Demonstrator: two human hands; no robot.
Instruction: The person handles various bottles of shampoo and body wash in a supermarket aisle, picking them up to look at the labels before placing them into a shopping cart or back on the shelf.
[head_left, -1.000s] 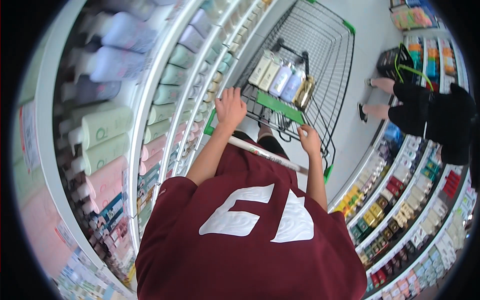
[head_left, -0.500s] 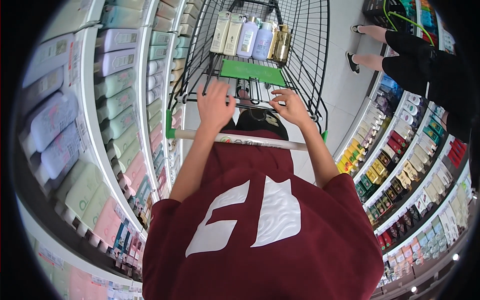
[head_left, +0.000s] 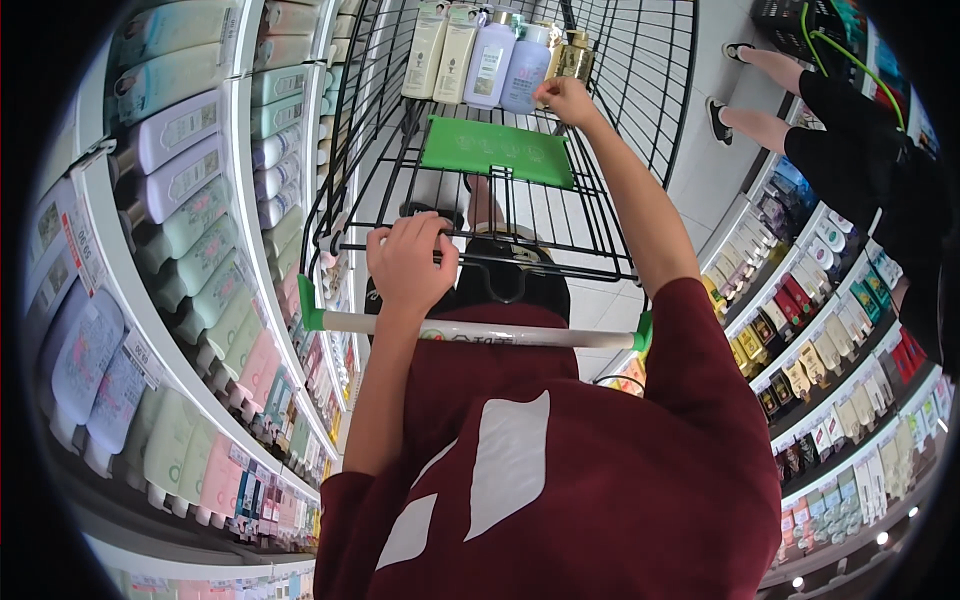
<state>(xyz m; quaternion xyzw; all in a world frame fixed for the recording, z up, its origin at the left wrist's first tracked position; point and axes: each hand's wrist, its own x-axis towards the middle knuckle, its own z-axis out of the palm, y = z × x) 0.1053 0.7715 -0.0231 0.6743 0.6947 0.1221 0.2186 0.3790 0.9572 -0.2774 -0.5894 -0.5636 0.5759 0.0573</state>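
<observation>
In the wire shopping cart (head_left: 645,130) stands a row of upright bottles and packs. Two pale cream packs (head_left: 440,55) are at the left, then a lavender bottle (head_left: 489,65), a bluish-purple bottle (head_left: 526,75) and a gold bottle (head_left: 574,58) at the right. My right hand (head_left: 567,101) reaches in with curled fingers, beside the purple bottle and just below the gold one. Whether it grips anything is hidden. My left hand (head_left: 412,268) has its fingers bent over the basket's near wire edge, their tips out of sight.
The cart's handlebar (head_left: 480,332) crosses in front of my body; a green panel (head_left: 496,151) lies behind the bottles' near side. Shelves of bottles (head_left: 185,150) line the left, and packed shelves (head_left: 800,370) the right. A person in black (head_left: 850,130) stands at the right near a dark basket (head_left: 795,25).
My right hand has moved forward into the cart, up to the bottles. My left hand has lowered onto the near wire edge. The cart sits a little farther left and nearer in view.
</observation>
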